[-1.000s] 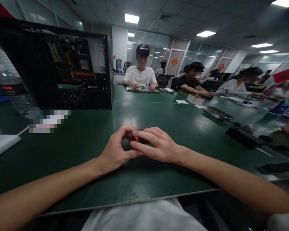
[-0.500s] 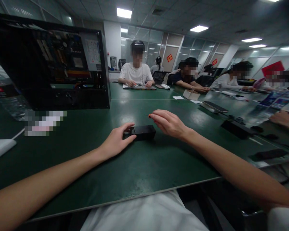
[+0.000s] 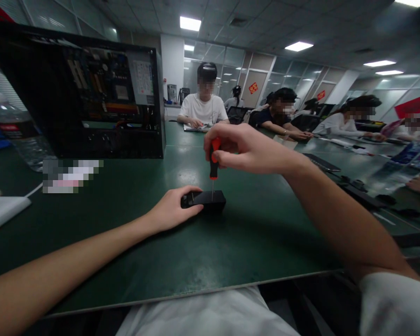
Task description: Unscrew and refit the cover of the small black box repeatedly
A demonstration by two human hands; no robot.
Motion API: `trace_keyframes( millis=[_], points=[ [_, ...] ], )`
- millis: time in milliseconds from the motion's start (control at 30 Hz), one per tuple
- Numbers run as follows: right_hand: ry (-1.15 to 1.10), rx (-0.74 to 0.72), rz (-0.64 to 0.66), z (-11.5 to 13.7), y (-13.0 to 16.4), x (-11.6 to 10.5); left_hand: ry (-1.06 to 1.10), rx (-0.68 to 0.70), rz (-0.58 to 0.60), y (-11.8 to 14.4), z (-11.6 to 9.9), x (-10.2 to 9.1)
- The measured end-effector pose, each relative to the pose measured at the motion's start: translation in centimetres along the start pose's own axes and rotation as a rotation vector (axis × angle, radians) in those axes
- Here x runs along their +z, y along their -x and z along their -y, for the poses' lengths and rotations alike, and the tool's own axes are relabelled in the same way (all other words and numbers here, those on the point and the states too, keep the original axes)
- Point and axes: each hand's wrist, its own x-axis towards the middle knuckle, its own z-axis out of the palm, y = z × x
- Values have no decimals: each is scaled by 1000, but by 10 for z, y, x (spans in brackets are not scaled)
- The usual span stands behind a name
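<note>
A small black rectangular box (image 3: 215, 205) lies on the green table (image 3: 154, 270) in front of me. My left hand (image 3: 177, 207) grips its left end, thumb on the near side and fingers on the far side. Above the box, my right hand (image 3: 243, 147) holds a red and black screwdriver (image 3: 214, 161) upright by its handle. The thin shaft points straight down, and its tip meets the top face of the box. Whether the tip sits in a screw is too small to tell.
An open computer case (image 3: 126, 93) stands at the left rear, beside a plastic bottle (image 3: 21, 135). A white device (image 3: 7, 212) with a cable lies at the left edge. Dark flat objects (image 3: 322, 162) lie to the right. Across the table sits a person in white (image 3: 203, 106).
My right hand has risen and turned, bringing the screwdriver from roughly level to upright, with its tip on the box. The left hand keeps its grip on the box.
</note>
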Motion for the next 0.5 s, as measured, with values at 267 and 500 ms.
trace_keyframes(
  millis=[267,500],
  points=[
    [16,-124,205,14,-7,-22,-12,-22,-13,6,-4,-4],
    [-17,-140,203,10,-6,-23,31,-38,13,6,-1,-4]
  ],
)
